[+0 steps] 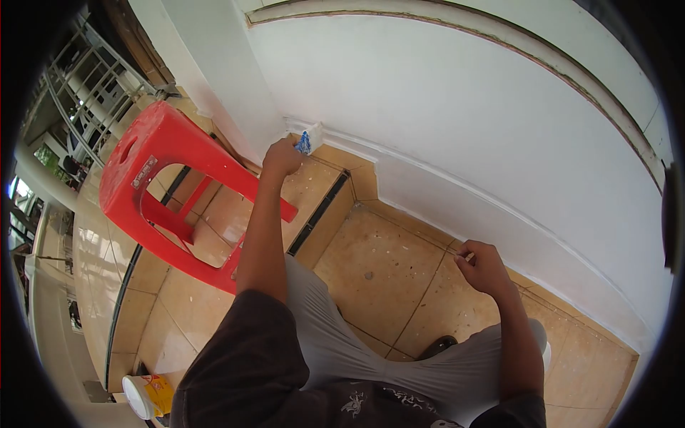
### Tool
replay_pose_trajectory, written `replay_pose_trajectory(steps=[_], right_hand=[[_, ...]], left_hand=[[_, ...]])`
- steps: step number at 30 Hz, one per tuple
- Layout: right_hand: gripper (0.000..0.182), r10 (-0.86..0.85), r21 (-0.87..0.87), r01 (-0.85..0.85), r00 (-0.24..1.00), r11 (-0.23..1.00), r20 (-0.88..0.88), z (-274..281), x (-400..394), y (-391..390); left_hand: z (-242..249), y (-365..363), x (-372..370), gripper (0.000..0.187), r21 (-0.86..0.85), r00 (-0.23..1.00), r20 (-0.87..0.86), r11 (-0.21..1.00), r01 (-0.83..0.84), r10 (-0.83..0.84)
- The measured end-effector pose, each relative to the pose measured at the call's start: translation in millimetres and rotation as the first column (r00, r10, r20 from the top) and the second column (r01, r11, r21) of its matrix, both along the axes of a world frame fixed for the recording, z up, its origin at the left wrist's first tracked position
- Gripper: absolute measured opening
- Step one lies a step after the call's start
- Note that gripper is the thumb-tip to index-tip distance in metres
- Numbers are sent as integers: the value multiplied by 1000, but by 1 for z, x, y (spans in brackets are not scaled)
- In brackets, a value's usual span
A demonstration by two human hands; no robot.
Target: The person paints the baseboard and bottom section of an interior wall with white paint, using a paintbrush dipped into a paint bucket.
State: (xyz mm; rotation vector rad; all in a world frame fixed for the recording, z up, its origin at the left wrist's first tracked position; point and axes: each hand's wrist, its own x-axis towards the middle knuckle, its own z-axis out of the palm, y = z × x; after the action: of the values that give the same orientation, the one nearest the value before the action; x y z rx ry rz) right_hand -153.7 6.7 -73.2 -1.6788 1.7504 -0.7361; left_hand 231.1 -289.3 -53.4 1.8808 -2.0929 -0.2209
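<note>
Jutting from left hand point(283, 158), brush point(310, 139), near wall point(399, 89)

The red stool point(178, 143) is showing smooth, faintly shiny plastic, the brush point(311, 138) just right of it is bearing white-coated bristles, the wall point(442, 107) farther right is looking smooth, the tiles point(308, 182) around it are gleaming, and the trousers point(328, 314) are creasing as matt cloth.

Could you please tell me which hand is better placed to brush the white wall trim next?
Probably the left hand: it holds the brush close to the white trim, while the right hand has no brush.
</note>
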Motion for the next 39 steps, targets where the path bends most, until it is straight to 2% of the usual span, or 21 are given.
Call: replay_pose_trajectory(steps=[1,4,10,16,22,25,28,31,34,39], right_hand=[[14,-6,-4,6,1000,1000,11,0,0,1],[13,-24,37,24,999,999,-22,-11,-6,4],[12,-18,38,19,1000,999,-14,-12,0,-1],[12,-5,58,6,1000,998,-21,-17,1,-5],[11,-3,43,4,1000,999,-28,-18,0,-6],[12,5,71,-2,999,997,-43,-20,0,-8],[13,15,71,-11,998,997,-59,-19,2,-10],[14,12,59,-9,999,998,-41,-16,5,-10],[14,16,33,-14,999,999,-49,-19,3,-9],[13,29,6,-28,998,1000,-63,-21,-3,-6]], left_hand=[[12,3,9,33,6,1000,-9,1000,-27,28],[23,4,18,30,-85,967,-9,963,-256,256],[-7,-19,19,24,-151,933,-87,921,-358,348],[-23,-32,5,26,-180,947,-29,930,-321,321],[-48,-50,-8,22,-209,977,-73,955,-210,199],[-49,-35,-15,20,-262,994,-69,959,-103,88],[-40,-15,-21,17,-275,990,-126,957,-93,60],[-18,7,-25,19,-256,992,-110,963,-82,56],[11,28,-40,22,-222,1000,-1,975,0,0],[26,30,-23,26,-242,993,-35,965,104,-116]])
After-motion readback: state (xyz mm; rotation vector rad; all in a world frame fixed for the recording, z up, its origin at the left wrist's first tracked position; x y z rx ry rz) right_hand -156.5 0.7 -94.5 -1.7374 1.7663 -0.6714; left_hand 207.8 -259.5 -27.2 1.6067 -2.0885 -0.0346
